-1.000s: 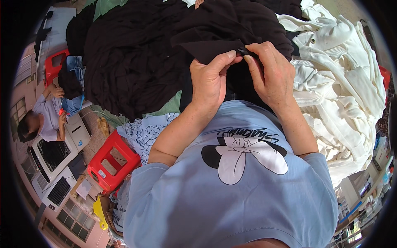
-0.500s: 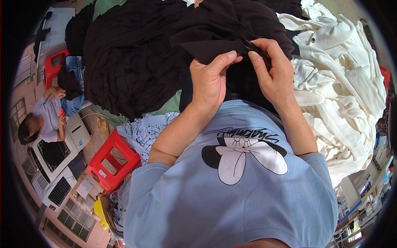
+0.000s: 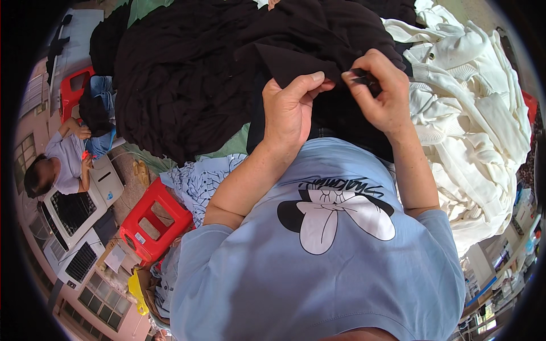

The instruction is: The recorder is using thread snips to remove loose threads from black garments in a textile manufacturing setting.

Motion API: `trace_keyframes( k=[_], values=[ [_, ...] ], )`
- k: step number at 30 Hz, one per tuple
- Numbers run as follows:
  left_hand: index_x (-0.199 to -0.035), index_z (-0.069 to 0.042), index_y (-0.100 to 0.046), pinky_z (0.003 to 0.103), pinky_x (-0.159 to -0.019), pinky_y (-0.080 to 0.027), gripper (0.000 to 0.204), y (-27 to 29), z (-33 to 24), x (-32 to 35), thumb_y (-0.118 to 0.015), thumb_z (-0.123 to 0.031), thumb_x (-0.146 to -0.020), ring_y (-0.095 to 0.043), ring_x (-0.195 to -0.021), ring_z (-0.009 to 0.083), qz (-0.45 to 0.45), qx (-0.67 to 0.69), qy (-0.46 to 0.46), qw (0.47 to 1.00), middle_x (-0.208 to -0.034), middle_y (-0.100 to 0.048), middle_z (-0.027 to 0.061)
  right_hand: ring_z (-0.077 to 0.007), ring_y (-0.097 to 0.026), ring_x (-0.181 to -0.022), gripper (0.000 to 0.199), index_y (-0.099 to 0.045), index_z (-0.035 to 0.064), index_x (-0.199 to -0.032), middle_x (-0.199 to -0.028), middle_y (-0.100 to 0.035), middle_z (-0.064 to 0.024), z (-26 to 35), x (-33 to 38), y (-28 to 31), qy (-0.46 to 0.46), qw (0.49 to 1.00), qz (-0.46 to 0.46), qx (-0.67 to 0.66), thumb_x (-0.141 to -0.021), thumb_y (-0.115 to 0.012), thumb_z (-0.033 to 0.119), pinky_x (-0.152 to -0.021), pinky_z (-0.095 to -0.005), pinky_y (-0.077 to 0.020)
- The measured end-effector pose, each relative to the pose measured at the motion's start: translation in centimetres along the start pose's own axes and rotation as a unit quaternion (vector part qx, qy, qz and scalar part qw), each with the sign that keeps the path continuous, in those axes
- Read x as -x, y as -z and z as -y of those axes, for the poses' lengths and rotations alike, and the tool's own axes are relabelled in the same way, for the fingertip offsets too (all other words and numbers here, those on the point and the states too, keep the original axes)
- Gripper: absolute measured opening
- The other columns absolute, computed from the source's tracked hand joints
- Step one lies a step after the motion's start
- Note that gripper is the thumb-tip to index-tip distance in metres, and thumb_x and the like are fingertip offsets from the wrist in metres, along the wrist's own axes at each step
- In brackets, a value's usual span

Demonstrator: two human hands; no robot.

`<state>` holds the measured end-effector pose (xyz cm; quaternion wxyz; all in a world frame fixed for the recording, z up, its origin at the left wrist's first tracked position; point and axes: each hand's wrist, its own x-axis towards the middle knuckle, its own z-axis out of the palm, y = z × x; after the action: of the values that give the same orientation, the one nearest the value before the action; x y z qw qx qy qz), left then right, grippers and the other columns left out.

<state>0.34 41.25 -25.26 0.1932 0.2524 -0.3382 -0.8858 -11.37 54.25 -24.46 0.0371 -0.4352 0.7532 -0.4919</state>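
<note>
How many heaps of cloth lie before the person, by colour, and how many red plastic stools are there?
Black cloth heap, pinched by the left hand and right hand: 1
Cream cloth heap: 1
Red plastic stools: 2
Total: 4

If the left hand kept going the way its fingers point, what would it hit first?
The left hand already pinches the black cloth, fingers aimed up and right. Straight on, it would likely meet the right hand holding a small black piece, though depth is hard to judge.
</note>
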Motion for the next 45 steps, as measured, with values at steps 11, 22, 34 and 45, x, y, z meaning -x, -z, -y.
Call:
trace_keyframes(
  k=[11,22,34,45],
  values=[
    [-0.086,0.002,-0.067,0.037,-0.083,-0.054,0.017,0.4,0.0,-0.1,-0.051,-0.002,-0.084,-0.068,-0.086,0.0240,0.001,0.042,0.005,0.999,-0.087,-0.070,0.0117,-0.0131,-0.058,-0.066,0.029,-0.064,0.0036,-0.106,-0.085,-0.062,-0.0058,0.8,0.2,-1.1,-0.011,0.998,0.033,-0.052,-0.077,-0.069,0.006,-0.057,-0.0231,-0.0453],
    [-0.087,0.003,-0.067,0.039,-0.080,-0.055,0.018,1.5,0.3,-0.2,-0.051,-0.001,-0.081,-0.067,-0.085,0.0259,0.009,0.045,0.008,0.999,-0.088,-0.069,0.0130,-0.0101,-0.058,-0.071,0.010,-0.060,0.0012,-0.089,-0.080,-0.062,-0.0032,0.0,-0.3,-1.4,-0.055,0.982,0.032,-0.176,-0.080,-0.064,-0.001,-0.063,-0.0223,-0.0449],
    [-0.104,0.002,-0.063,0.043,-0.086,-0.052,0.026,3.2,0.5,-0.2,-0.049,-0.008,-0.084,-0.064,-0.094,0.0264,-0.028,-0.006,-0.040,0.999,-0.102,-0.067,0.0134,-0.0292,-0.062,-0.081,0.018,-0.065,0.0059,-0.094,-0.087,-0.064,-0.0104,-2.6,-5.5,-3.7,-0.028,0.993,0.116,0.020,-0.076,-0.064,0.011,-0.071,-0.0356,-0.0492],
    [-0.088,-0.005,-0.070,0.035,-0.080,-0.051,0.007,4.9,-0.7,-0.5,-0.065,-0.010,-0.087,-0.065,-0.088,0.0164,-0.115,0.105,0.065,0.986,-0.091,-0.069,0.0049,-0.0301,-0.058,-0.072,0.033,-0.066,0.0039,-0.095,-0.079,-0.058,-0.0110,1.5,-2.0,-3.9,0.111,0.965,0.237,-0.033,-0.063,-0.059,0.005,-0.061,-0.0376,-0.0473]
  ],
)
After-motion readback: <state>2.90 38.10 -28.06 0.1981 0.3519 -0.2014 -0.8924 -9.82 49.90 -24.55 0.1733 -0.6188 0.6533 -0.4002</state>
